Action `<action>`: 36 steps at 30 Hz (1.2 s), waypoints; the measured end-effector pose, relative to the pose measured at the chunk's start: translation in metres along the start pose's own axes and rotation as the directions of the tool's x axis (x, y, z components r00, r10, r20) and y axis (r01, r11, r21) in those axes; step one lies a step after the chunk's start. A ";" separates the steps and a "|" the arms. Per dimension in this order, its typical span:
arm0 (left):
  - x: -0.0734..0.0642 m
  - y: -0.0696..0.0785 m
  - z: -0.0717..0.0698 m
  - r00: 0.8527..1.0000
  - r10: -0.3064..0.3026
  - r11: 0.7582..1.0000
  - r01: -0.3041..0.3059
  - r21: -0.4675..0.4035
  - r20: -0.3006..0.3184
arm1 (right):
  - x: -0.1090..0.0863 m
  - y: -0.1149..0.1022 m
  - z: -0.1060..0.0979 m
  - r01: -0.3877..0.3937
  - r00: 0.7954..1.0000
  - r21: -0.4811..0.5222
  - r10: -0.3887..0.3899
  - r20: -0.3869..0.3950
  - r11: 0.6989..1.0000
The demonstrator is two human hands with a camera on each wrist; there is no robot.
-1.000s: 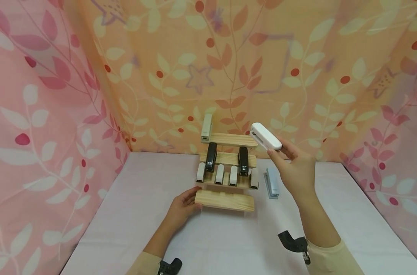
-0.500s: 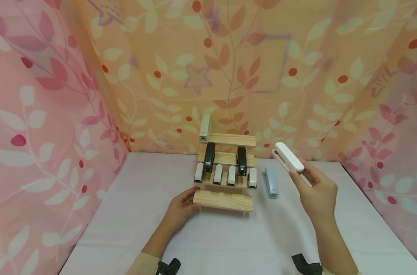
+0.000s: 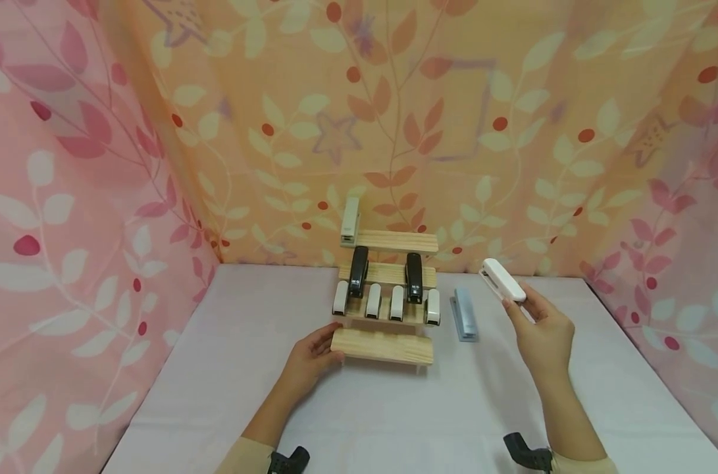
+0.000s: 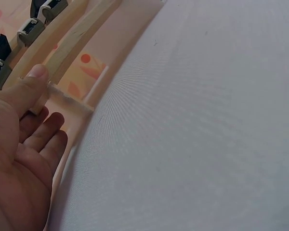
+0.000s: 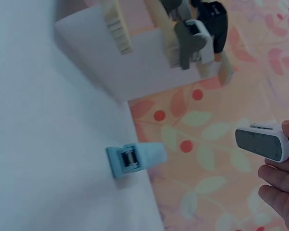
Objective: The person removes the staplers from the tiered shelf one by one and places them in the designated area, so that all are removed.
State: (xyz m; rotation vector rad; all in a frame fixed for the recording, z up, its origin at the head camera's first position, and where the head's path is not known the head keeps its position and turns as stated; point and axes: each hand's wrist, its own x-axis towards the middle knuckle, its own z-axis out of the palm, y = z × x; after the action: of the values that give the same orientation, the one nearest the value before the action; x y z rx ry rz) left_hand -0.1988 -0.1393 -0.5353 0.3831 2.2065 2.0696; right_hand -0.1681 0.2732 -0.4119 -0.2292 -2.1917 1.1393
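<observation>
My right hand (image 3: 545, 332) holds a white stapler (image 3: 502, 279) in the air, thumb on one side and fingers on the other; its grey underside shows in the right wrist view. At the tiered wooden rack (image 3: 382, 345), my left hand (image 3: 302, 362) pinches the left end of the lowest board, with the thumb (image 4: 37, 72) on top. Two black staplers (image 3: 414, 276) and several small white staplers (image 3: 373, 301) stand on the middle tiers. A pale grey-green stapler (image 3: 350, 222) occupies the left end of the top tier. The lowest board bears nothing.
A light blue stapler (image 3: 465, 315) stands on the white-covered table (image 3: 228, 316), just right of the rack and below the held stapler. Patterned curtains (image 3: 299, 131) enclose the table at the back and both sides.
My right hand has carried the white stapler right and down, away from the rack's upper tiers. The left hand keeps its grip on the lowest board.
</observation>
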 end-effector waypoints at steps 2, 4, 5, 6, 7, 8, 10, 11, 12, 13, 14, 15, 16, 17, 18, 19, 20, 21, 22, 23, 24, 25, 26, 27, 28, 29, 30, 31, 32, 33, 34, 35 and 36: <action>0.000 0.001 0.000 1.000 0.001 1.000 -0.001 0.002 0.001 | 0.001 0.009 0.004 -0.020 1.000 -0.006 0.020 0.007 1.000; 0.000 0.002 0.001 1.000 -0.001 1.000 0.001 0.002 -0.001 | 0.001 0.017 0.008 -0.042 0.999 -0.014 0.042 0.016 0.999; 0.000 0.002 0.001 1.000 -0.006 1.000 0.006 0.002 -0.002 | 0.001 0.020 0.010 -0.045 0.999 -0.014 0.045 0.018 0.999; 0.000 0.003 0.001 1.000 -0.007 1.000 0.007 0.001 -0.003 | 0.001 0.024 0.011 -0.049 0.999 -0.015 0.049 0.021 0.999; 0.000 0.003 0.001 1.000 -0.007 1.000 0.007 0.003 -0.003 | 0.000 0.027 0.013 -0.052 0.998 -0.016 0.052 0.023 0.999; 0.000 0.003 0.001 1.000 -0.006 1.000 0.006 0.003 -0.003 | 0.000 0.030 0.014 -0.056 0.998 -0.018 0.056 0.025 0.998; 0.000 0.002 0.001 1.000 0.001 1.000 -0.001 0.003 -0.002 | 0.001 0.036 0.016 -0.061 0.998 -0.021 0.062 0.033 0.998; 0.000 0.002 0.001 1.000 0.003 1.000 -0.003 0.000 -0.001 | 0.001 0.039 0.017 -0.067 0.997 -0.024 0.068 0.038 0.997; 0.000 0.002 0.001 1.000 0.006 1.000 -0.006 -0.003 -0.001 | 0.001 0.042 0.018 -0.077 0.996 -0.027 0.078 0.046 0.997; 0.000 0.002 0.001 1.000 0.008 1.000 -0.008 -0.005 0.000 | 0.002 0.045 0.019 -0.085 0.995 -0.027 0.087 0.054 0.996; 0.001 0.002 0.001 1.000 0.010 1.000 -0.010 -0.009 0.000 | 0.002 0.048 0.020 -0.095 0.993 -0.030 0.097 0.063 0.995; 0.001 0.002 0.001 1.000 0.012 1.000 -0.012 -0.009 0.001 | 0.002 0.051 0.021 -0.105 0.992 -0.034 0.108 0.072 0.994; 0.001 0.002 0.001 1.000 0.012 1.000 -0.012 -0.010 0.001 | 0.002 0.054 0.021 -0.116 0.990 -0.036 0.119 0.082 0.993; 0.001 0.002 0.001 1.000 0.011 1.000 -0.011 -0.013 0.003 | 0.002 0.056 0.022 -0.124 0.988 -0.044 0.128 0.089 0.991; 0.001 0.003 0.001 1.000 0.011 1.000 -0.011 -0.015 0.004 | 0.002 0.059 0.022 -0.131 0.986 -0.050 0.135 0.094 0.990; 0.001 0.003 0.001 1.000 0.009 1.000 -0.009 -0.015 0.004 | 0.002 0.062 0.023 -0.137 0.985 -0.053 0.142 0.102 0.989; 0.001 0.003 0.001 1.000 0.007 1.000 -0.007 -0.016 0.004 | 0.001 0.064 0.024 -0.144 0.983 -0.056 0.149 0.110 0.988; 0.001 0.003 0.001 1.000 0.004 1.000 -0.004 -0.015 0.004 | 0.001 0.067 0.024 -0.151 0.980 -0.059 0.158 0.120 0.987; 0.001 0.003 0.001 1.000 0.005 1.000 -0.005 -0.015 0.004 | 0.001 0.070 0.024 -0.158 0.977 -0.064 0.166 0.131 0.985; 0.001 0.003 0.001 1.000 0.004 1.000 -0.004 -0.016 0.004 | 0.001 0.073 0.025 -0.166 0.975 -0.072 0.175 0.141 0.984; 0.001 0.003 0.001 1.000 0.002 1.000 -0.002 -0.017 0.003 | 0.000 0.075 0.025 -0.172 0.972 -0.080 0.182 0.150 0.982; 0.001 0.003 0.001 1.000 0.000 1.000 0.000 -0.017 0.002 | 0.000 0.077 0.025 -0.177 0.968 -0.084 0.189 0.165 0.981; 0.001 0.003 0.002 1.000 -0.002 1.000 0.002 -0.015 0.002 | -0.001 0.080 0.026 -0.183 0.965 -0.094 0.197 0.175 0.979; 0.001 0.004 0.002 1.000 -0.002 1.000 0.002 -0.014 0.002 | -0.001 0.082 0.027 -0.185 0.962 -0.104 0.202 0.182 0.977; 0.001 0.004 0.002 1.000 -0.003 1.000 0.003 -0.014 0.002 | -0.001 0.083 0.027 -0.188 0.960 -0.111 0.207 0.187 0.976; 0.001 0.004 0.002 1.000 -0.007 1.000 0.007 -0.016 0.001 | -0.002 0.085 0.028 -0.192 0.959 -0.115 0.212 0.191 0.975; 0.001 0.004 0.002 1.000 -0.008 1.000 0.008 -0.018 -0.001 | -0.002 0.086 0.028 -0.194 0.957 -0.119 0.214 0.194 0.974; 0.001 0.004 0.002 1.000 -0.005 1.000 0.005 -0.014 -0.002 | -0.002 0.087 0.028 -0.198 0.956 -0.121 0.219 0.197 0.973; 0.001 0.003 0.002 1.000 -0.001 1.000 0.001 -0.012 -0.004 | -0.003 0.088 0.029 -0.202 0.955 -0.125 0.224 0.196 0.971; 0.001 0.003 0.002 1.000 0.001 1.000 -0.001 -0.016 -0.006 | -0.003 0.089 0.029 -0.205 0.954 -0.124 0.226 0.196 0.971; 0.001 0.003 0.002 1.000 0.003 1.000 -0.003 -0.016 -0.008 | -0.003 0.089 0.029 -0.208 0.954 -0.126 0.230 0.194 0.970; 0.001 0.003 0.002 1.000 0.004 1.000 -0.004 -0.017 -0.010 | -0.003 0.090 0.030 -0.210 0.954 -0.128 0.232 0.192 0.969; 0.001 0.003 0.002 1.000 0.007 1.000 -0.007 -0.016 -0.011 | -0.003 0.091 0.030 -0.210 0.954 -0.133 0.232 0.189 0.969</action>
State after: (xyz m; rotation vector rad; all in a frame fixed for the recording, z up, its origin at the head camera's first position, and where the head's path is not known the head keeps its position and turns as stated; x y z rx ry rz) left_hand -0.1992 -0.1366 -0.5323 0.3795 2.1961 2.0967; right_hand -0.1971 0.3070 -0.4967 -0.4337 -2.4624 1.2069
